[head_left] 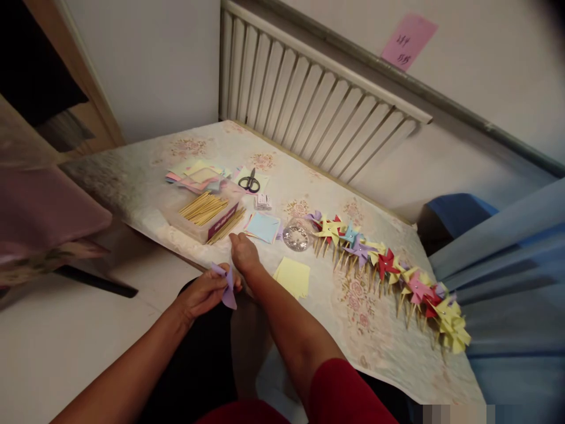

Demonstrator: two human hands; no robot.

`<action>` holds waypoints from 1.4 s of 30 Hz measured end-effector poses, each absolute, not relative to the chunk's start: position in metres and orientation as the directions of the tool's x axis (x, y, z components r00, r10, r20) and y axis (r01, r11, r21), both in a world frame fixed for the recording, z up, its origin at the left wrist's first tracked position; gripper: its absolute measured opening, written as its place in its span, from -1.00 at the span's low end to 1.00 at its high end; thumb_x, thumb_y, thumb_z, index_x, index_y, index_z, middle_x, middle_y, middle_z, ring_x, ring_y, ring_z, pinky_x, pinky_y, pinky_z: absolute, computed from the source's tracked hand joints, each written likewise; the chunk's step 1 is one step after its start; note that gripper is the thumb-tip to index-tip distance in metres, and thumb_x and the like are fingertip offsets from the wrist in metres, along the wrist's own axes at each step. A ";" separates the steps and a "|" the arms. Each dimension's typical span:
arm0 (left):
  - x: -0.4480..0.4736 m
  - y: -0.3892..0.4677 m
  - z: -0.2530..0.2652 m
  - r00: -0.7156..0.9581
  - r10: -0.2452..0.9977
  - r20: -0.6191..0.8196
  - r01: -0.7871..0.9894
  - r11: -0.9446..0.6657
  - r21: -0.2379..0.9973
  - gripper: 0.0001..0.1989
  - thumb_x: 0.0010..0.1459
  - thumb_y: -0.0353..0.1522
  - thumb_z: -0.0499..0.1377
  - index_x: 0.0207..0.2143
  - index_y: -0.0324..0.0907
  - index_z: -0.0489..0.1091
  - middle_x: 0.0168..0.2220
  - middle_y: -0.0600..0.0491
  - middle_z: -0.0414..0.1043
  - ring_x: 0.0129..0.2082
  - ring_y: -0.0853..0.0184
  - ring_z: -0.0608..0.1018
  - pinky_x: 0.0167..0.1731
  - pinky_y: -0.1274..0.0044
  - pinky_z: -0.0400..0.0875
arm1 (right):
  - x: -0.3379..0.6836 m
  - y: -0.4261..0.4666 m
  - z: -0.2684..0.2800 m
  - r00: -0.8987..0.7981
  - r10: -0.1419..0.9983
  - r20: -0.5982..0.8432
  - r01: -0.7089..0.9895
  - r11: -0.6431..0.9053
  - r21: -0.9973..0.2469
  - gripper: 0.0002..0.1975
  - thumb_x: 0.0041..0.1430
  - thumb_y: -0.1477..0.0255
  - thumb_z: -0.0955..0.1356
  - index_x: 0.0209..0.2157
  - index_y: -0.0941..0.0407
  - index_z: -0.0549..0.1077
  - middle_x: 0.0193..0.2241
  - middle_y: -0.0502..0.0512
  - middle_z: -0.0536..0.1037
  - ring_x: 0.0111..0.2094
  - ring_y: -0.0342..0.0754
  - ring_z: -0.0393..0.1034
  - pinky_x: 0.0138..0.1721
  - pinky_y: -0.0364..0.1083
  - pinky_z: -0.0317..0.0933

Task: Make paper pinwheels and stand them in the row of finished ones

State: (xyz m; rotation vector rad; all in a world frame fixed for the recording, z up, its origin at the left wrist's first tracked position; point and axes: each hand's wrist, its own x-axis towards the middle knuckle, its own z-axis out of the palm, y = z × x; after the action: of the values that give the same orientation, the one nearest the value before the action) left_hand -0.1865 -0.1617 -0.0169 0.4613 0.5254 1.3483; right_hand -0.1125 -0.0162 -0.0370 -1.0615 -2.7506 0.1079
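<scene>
My left hand (203, 292) is closed on a folded piece of purple paper (229, 290), held over my lap at the table's front edge. My right hand (244, 253) is at the near edge of the table with its fingers drawn together; what they hold, if anything, is hidden. Just beyond its fingertips lies a loose bundle of thin wooden sticks (227, 226). These lean along a clear plastic box (189, 227) filled with more sticks (203, 207). A stack of light blue paper squares (263, 227) is to the right of the bundle.
A clear round dish of small shiny pieces (296, 237) stands mid-table, with yellow paper (293, 277) nearer me. Finished pinwheels (386, 264) in several colours line the right side. Black-handled scissors (249, 181), a small white box (263, 202) and coloured paper (200, 175) lie farther back.
</scene>
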 end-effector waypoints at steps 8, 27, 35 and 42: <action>-0.184 -0.159 -0.022 0.147 0.985 -0.094 -0.787 0.174 0.592 -0.78 -0.10 -0.38 0.46 -0.44 -0.22 0.47 -0.49 0.07 0.44 -0.34 0.30 0.54 -0.22 0.48 0.41 | -0.123 -0.004 -0.027 -0.783 0.619 0.060 0.618 0.785 -0.046 -0.67 0.34 0.52 0.18 0.10 0.06 0.29 -0.13 0.13 0.47 -0.35 -0.05 0.41 -0.37 -0.12 0.25; -0.181 -0.157 -0.024 0.155 0.984 -0.093 -0.785 0.180 0.592 -0.80 -0.08 -0.37 0.45 -0.41 -0.20 0.50 -0.47 0.05 0.46 -0.32 0.29 0.55 -0.23 0.48 0.39 | -0.134 0.004 -0.014 -0.856 0.516 -0.016 0.515 0.856 0.052 -0.75 0.35 0.53 0.17 0.00 0.12 0.34 -0.13 0.19 0.50 -0.30 -0.02 0.50 -0.35 -0.09 0.33; -0.181 -0.156 -0.026 0.156 0.983 -0.093 -0.777 0.180 0.603 -0.82 -0.04 -0.38 0.43 -0.43 -0.21 0.48 -0.44 0.01 0.51 -0.33 0.28 0.56 -0.21 0.47 0.39 | -0.127 0.002 -0.015 -0.920 0.392 0.001 0.391 0.919 0.056 -0.82 0.35 0.49 0.22 -0.06 0.10 0.36 -0.13 0.16 0.50 -0.25 0.00 0.45 -0.32 -0.07 0.29; -0.179 -0.153 -0.029 0.153 0.985 -0.078 -0.750 0.167 0.640 -0.75 -0.06 -0.32 0.45 -0.41 -0.24 0.47 -0.42 0.00 0.53 -0.33 0.32 0.56 -0.23 0.51 0.41 | -0.092 -0.015 -0.010 -0.812 0.473 0.341 0.440 0.881 -0.174 -0.81 0.29 0.56 0.21 -0.15 0.11 0.41 -0.22 0.15 0.53 -0.19 -0.02 0.43 -0.20 -0.12 0.29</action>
State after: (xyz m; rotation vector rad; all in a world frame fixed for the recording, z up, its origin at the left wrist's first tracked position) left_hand -0.1791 -0.1531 -0.0294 0.5196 0.5513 1.3271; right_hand -0.0920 -0.0153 -0.0100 -0.6750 -2.6719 0.1221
